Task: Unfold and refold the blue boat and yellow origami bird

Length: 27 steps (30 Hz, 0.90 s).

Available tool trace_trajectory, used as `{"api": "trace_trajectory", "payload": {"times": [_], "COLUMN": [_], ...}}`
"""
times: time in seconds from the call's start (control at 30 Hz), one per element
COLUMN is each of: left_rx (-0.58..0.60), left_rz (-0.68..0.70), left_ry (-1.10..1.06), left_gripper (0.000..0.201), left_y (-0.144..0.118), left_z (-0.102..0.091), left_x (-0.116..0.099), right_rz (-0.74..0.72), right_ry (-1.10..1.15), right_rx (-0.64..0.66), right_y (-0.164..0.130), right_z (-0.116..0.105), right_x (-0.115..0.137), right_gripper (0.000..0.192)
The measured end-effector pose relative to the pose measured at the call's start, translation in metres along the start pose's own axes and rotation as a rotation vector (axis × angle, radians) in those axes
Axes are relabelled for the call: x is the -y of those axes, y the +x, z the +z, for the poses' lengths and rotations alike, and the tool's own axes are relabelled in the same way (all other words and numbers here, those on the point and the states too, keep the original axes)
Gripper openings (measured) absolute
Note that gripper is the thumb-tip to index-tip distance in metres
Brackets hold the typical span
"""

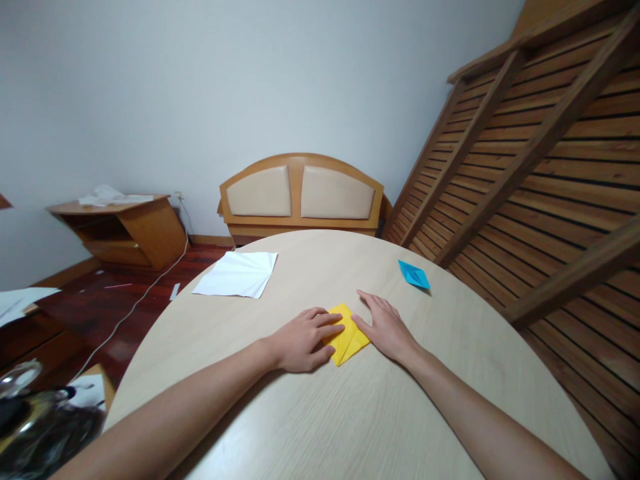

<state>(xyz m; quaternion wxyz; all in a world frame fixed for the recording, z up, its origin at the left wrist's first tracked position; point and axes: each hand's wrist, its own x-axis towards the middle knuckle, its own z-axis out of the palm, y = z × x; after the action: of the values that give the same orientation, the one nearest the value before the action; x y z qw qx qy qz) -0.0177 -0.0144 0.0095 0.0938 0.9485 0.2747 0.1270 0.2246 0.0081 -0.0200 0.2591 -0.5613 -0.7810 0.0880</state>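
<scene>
While both hands are laid flat, a folded yellow paper (349, 340) is pinned to the round tabletop (350, 413) between them. The left hand (305, 340) is pressed palm-down with its fingers (330, 323) stretched out over the paper's left half, gripping nothing. The right hand (385, 327) is spread flat just beside the paper, its thumb side touching the right edge, and nothing is pinched by it either. A small blue folded paper (414, 274) is seen farther back on the right of the tabletop, well apart from the hands. A creased white sheet (237, 274) is placed at the far left edge. No container is seen on the tabletop, and no writing or label can be read on any of the papers. Behind the tabletop a wooden headboard with padded panels (300, 193) is propped against the wall.
</scene>
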Motion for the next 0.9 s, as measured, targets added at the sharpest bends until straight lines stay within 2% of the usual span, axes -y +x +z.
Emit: {"api": "trace_trajectory", "payload": {"times": [0.3, 0.6, 0.77, 0.9], "left_rx": [-0.001, 0.008, 0.006, -0.030], "left_rz": [0.022, -0.006, -0.017, -0.054], "left_ry": [-0.010, 0.012, 0.028, 0.052], "left_gripper": [0.050, 0.051, 0.051, 0.049], "left_y": [0.002, 0.001, 0.001, 0.001], "left_z": [0.000, 0.002, 0.003, 0.004], "left_x": [-0.002, -0.001, -0.001, 0.000], "right_rz": [0.025, 0.038, -0.118, -0.217], "right_ry": [0.000, -0.024, -0.008, 0.005], "right_rx": [-0.039, 0.015, 0.008, 0.011], "right_y": [0.002, 0.000, -0.003, -0.004], "right_z": [0.004, -0.001, -0.009, -0.010], "right_x": [0.011, 0.000, 0.003, 0.013], "right_gripper": [0.049, 0.044, 0.027, 0.027]}}
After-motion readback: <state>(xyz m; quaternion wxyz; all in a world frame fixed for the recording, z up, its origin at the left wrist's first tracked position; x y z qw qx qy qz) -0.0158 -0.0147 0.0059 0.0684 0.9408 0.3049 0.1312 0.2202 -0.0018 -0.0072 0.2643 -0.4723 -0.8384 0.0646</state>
